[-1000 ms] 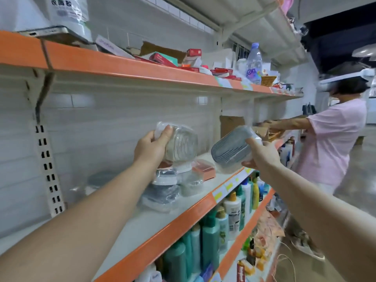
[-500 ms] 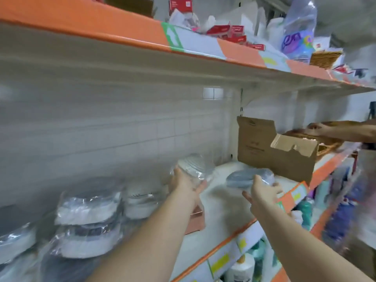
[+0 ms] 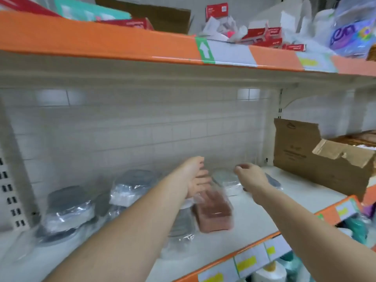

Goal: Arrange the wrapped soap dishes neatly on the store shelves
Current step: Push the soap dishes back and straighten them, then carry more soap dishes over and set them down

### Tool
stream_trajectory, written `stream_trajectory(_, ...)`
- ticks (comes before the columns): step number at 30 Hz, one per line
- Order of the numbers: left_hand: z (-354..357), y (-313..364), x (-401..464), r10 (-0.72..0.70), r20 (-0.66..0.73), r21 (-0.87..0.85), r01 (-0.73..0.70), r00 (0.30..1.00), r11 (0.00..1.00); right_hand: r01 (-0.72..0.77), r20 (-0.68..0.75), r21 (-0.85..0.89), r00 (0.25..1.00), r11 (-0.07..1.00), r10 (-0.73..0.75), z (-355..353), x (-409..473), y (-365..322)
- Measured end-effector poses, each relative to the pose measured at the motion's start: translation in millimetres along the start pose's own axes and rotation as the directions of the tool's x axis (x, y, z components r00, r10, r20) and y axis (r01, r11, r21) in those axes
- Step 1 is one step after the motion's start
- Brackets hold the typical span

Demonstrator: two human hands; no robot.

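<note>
Glossy, crinkled plastic wrap on soap dishes (image 3: 130, 188) (one pink (image 3: 213, 210)), matt brown cardboard box (image 3: 301, 151)

The scene is evenly and fairly brightly lit from above, with the underside of the upper shelf (image 3: 142, 78) in soft shade and no hard shadows. Motion blur smears the whole frame, most on both hands and the plastic-wrapped soap dishes (image 3: 130, 186), whose film shows small white glints. Wide-angle distortion bows the shelf edges toward the corners.
</note>
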State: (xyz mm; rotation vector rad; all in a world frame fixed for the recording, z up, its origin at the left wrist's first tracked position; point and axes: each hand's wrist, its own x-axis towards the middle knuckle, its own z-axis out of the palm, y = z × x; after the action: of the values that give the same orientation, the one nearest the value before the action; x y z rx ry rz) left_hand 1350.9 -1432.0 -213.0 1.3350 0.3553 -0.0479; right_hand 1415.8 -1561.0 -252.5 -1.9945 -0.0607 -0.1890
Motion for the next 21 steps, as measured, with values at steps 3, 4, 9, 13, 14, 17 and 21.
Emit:
stream_trajectory(3,-56.8,15.4,-47.1,0.101,-0.107,0.033,-0.098,0.989,0.995,0.14,0.156,-0.043,0.979,0.989,-0.131,33.1,-45.5,-48.7)
stream_trajectory(4,-71.2,18.4,-62.8,0.12,-0.128,0.043,-0.115,0.984,0.992,0.178,0.188,-0.051,0.968,0.983,-0.166,41.2,-59.0,-61.4)
stream_trajectory(9,-192.1,19.0,-204.4,0.245,-0.318,0.097,-0.226,0.916,0.969,0.377,0.391,-0.047,0.859,0.925,-0.331,106.1,-196.1,-143.3)
stream_trajectory(13,-296.2,11.0,-343.0,0.338,-0.474,0.179,-0.286,0.813,0.941,0.505,0.528,0.05,0.719,0.862,-0.452,165.4,-323.4,-205.8)
stream_trajectory(14,-320.3,10.1,-378.1,0.359,-0.525,0.21,-0.292,0.772,0.933,0.527,0.558,0.089,0.676,0.845,-0.481,179.0,-354.9,-223.7)
stream_trajectory(17,-381.3,14.7,-474.4,0.407,-0.651,0.277,-0.298,0.641,0.913,0.585,0.602,0.199,0.561,0.787,-0.569,207.2,-442.9,-280.2)
stream_trajectory(21,-438.8,30.0,-571.9,0.474,-0.719,0.367,-0.301,0.508,0.88,0.615,0.616,0.346,0.421,0.709,-0.666,225.1,-534.7,-352.1)
